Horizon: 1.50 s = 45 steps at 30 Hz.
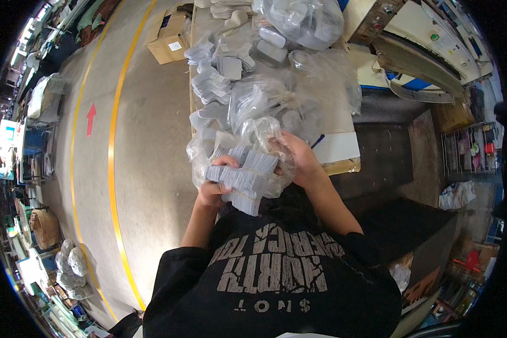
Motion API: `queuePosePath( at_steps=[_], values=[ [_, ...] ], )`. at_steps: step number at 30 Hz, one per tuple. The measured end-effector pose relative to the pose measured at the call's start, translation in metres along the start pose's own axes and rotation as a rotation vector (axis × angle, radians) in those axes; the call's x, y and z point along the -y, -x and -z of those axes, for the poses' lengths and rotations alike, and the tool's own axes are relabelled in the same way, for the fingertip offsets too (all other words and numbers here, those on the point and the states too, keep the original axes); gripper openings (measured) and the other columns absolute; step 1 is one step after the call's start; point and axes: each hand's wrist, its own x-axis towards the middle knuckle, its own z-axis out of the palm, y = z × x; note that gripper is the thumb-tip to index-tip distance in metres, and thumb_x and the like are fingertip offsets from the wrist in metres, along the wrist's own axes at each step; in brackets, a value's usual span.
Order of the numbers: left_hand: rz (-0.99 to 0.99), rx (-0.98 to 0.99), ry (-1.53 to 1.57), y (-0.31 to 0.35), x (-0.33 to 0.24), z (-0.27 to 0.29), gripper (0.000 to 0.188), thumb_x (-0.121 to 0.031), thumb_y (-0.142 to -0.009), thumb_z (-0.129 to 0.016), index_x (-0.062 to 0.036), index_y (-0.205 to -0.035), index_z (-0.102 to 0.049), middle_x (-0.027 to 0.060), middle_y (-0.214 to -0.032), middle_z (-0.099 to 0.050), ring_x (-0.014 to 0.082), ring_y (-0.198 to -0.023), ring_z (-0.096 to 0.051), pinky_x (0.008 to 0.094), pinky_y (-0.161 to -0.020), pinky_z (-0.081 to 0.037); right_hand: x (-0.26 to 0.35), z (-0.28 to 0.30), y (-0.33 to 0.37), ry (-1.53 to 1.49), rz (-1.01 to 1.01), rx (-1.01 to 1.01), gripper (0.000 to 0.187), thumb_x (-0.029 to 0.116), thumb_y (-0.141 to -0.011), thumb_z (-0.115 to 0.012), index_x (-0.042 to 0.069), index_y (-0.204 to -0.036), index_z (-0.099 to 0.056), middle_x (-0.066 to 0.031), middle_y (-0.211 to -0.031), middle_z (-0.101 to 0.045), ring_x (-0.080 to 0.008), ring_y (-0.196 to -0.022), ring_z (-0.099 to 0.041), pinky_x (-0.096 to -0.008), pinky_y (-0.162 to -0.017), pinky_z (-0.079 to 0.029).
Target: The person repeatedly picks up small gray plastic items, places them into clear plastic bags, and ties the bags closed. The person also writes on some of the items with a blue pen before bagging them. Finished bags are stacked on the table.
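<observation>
My left hand [213, 190] is closed round thick banded stacks of pale grey-white cut pieces [241, 179], held in front of my body at the table's near edge. My right hand [294, 158] grips the crumpled edge of a clear plastic bag [263, 130], beside the stacks. Part of the bag lies behind and under the stacks; some fingers of the right hand are hidden by the film. Other stacks of similar pale pieces [211, 84] lie along the left side of the table.
Filled clear bags [307, 22] cover the table's far end. A pen [318, 141] lies by a white sheet [338, 147] at the right. A cardboard box [168, 39] stands left of the table, beside a floor aisle with yellow lines [114, 129]. Machinery [422, 50] stands at the far right.
</observation>
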Motion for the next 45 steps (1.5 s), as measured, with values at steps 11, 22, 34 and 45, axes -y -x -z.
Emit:
queuePosePath(
  at_steps=[11, 22, 34, 45],
  values=[
    [0.285, -0.356, -0.221, -0.008, -0.01, -0.01, 0.056, -0.013, -0.084, -0.079, 0.0019, -0.134, -0.058, 0.0135, -0.121, -0.068, 0.0245, -0.107, -0.067, 0.0367, -0.093, -0.055, 0.002, 0.005, 0.01, 0.32, 0.15, -0.112, 0.045, 0.024, -0.101, -0.068, 0.001, -0.136, -0.052, -0.0039, -0.115, -0.069, -0.0145, -0.103, -0.066, -0.0298, -0.089, -0.054],
    [0.141, -0.455, -1.153, -0.014, 0.009, -0.01, 0.056, -0.025, -0.082, -0.087, -0.0007, -0.128, -0.064, 0.0195, -0.114, -0.072, 0.0312, -0.109, -0.068, 0.0402, -0.095, -0.053, -0.001, 0.019, 0.004, 1.555, 0.491, -0.377, 0.019, 0.008, -0.1, -0.06, -0.002, -0.116, -0.063, -0.0093, -0.084, -0.061, -0.0177, -0.076, -0.063, -0.0392, -0.071, -0.056],
    [0.418, -0.468, -1.755, 0.01, -0.036, -0.027, 0.097, -0.051, -0.09, -0.072, -0.0078, -0.163, -0.025, 0.0377, -0.138, -0.055, 0.0535, -0.122, -0.06, 0.0539, -0.098, -0.052, 0.008, -0.023, 0.019, 0.84, -0.142, 0.18, 0.019, 0.017, -0.108, -0.052, 0.004, -0.118, -0.061, -0.0007, -0.078, -0.057, -0.0081, -0.069, -0.056, -0.0267, -0.059, -0.051],
    [0.737, -0.447, -1.776, 0.061, -0.076, -0.064, 0.073, -0.044, -0.095, -0.064, -0.0155, -0.158, -0.038, 0.0295, -0.1, -0.073, 0.0495, -0.097, -0.07, 0.0538, -0.084, -0.055, -0.024, -0.036, 0.015, 1.03, -0.097, 0.598, 0.016, 0.012, -0.102, -0.059, 0.002, -0.114, -0.063, -0.0086, -0.089, -0.066, -0.0155, -0.08, -0.059, -0.0315, -0.076, -0.05]
  ],
)
